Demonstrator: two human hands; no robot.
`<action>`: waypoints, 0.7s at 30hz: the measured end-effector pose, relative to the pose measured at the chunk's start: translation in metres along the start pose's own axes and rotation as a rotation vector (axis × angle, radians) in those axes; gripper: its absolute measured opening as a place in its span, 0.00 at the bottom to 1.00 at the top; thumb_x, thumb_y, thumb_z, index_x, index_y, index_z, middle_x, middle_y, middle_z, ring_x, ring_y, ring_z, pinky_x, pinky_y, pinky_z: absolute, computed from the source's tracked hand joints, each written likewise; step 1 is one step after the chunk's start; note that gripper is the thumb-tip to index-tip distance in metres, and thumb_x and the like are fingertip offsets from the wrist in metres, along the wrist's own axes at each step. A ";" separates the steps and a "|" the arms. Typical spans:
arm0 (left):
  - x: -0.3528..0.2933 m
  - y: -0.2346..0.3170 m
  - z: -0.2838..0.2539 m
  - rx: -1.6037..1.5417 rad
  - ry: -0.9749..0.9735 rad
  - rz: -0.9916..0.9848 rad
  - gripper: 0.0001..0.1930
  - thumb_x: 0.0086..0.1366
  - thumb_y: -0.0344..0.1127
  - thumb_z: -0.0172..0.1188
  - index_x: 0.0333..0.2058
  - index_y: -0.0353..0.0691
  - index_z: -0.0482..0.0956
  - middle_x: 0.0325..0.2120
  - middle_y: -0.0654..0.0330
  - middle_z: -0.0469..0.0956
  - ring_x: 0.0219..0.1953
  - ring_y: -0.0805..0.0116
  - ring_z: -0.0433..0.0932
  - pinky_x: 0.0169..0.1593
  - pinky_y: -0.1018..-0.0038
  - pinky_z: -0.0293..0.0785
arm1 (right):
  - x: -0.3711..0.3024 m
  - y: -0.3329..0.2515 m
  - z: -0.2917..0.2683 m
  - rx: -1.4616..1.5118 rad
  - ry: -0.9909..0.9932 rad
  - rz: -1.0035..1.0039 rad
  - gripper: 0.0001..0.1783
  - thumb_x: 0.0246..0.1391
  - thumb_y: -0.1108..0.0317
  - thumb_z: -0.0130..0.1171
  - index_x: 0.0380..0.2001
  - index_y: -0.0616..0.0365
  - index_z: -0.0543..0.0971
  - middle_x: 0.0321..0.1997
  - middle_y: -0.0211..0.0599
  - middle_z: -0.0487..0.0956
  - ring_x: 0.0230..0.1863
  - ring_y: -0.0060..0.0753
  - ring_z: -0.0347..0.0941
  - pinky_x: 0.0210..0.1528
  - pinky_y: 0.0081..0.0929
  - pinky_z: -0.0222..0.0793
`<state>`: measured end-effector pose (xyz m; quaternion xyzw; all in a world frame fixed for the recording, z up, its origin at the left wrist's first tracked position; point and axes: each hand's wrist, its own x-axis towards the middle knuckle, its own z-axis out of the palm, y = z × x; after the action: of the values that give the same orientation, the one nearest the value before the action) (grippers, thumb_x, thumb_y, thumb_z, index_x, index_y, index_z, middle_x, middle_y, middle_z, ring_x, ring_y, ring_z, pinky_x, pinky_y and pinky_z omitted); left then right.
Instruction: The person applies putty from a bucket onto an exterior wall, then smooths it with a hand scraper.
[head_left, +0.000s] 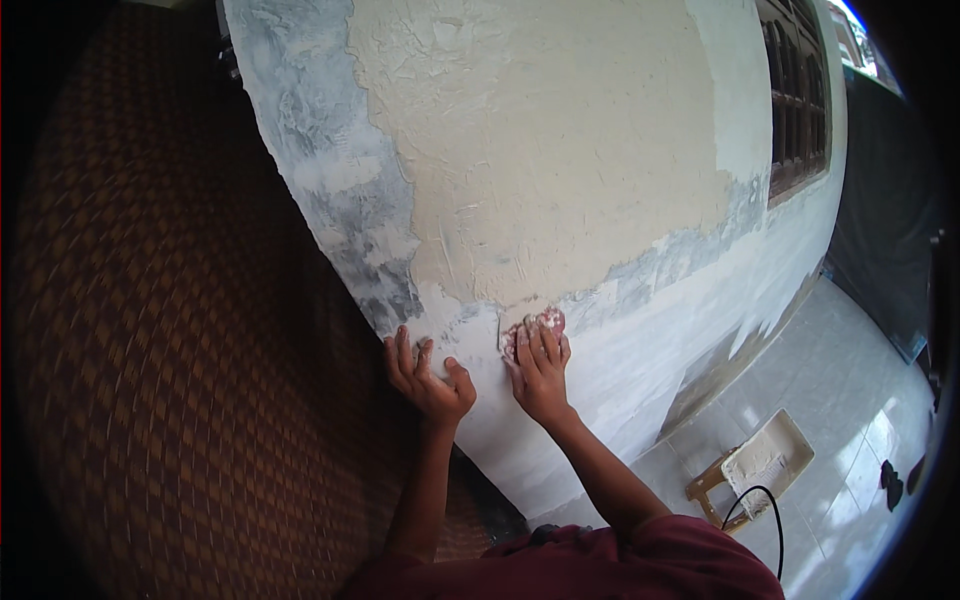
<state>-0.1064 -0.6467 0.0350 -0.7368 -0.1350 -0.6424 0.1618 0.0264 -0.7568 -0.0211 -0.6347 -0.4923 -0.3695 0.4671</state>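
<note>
In front of me is a wall [560, 130] with a broad cream patch of filler, bordered by grey and white smeared areas. My right hand [540, 365] presses a small reddish piece [553, 319], smeared with white, against the wall just below the cream patch. Its exact kind is partly hidden under my fingers. To the left, my left hand [430, 382] is at the wall's left edge with its fingers apart, and nothing shows in it. Whitish residue marks the fingers of my right hand.
A tub [775, 450] with pale paste sits on a yellowish stool [712, 488] on the tiled floor [700, 437] at lower right. A black cable [779, 530] curves beside it. Upper right has a dark window [797, 95]; brown woven-patterned surface [190, 330] lies left.
</note>
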 end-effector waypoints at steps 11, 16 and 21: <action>0.003 -0.003 0.002 0.000 0.054 -0.012 0.20 0.64 0.35 0.52 0.53 0.35 0.67 0.61 0.38 0.65 0.67 0.35 0.58 0.67 0.43 0.53 | 0.014 -0.039 0.015 0.061 0.025 0.055 0.30 0.54 0.71 0.62 0.60 0.69 0.70 0.66 0.57 0.69 0.68 0.58 0.60 0.68 0.59 0.46; 0.002 -0.005 -0.001 -0.028 0.021 0.004 0.24 0.65 0.35 0.53 0.58 0.37 0.64 0.63 0.38 0.62 0.66 0.32 0.57 0.67 0.41 0.53 | -0.022 -0.037 0.027 -0.044 -0.009 0.038 0.31 0.55 0.70 0.61 0.61 0.69 0.69 0.66 0.57 0.69 0.69 0.58 0.60 0.69 0.59 0.44; -0.002 -0.008 0.000 -0.025 0.024 -0.013 0.20 0.66 0.35 0.52 0.55 0.36 0.66 0.62 0.38 0.64 0.67 0.33 0.58 0.67 0.41 0.53 | 0.000 -0.063 0.009 0.101 0.058 0.083 0.30 0.54 0.70 0.61 0.60 0.70 0.70 0.66 0.59 0.69 0.70 0.61 0.58 0.69 0.59 0.44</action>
<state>-0.1101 -0.6398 0.0333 -0.7303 -0.1298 -0.6538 0.1498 -0.0345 -0.7428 -0.0095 -0.6192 -0.4697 -0.3429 0.5276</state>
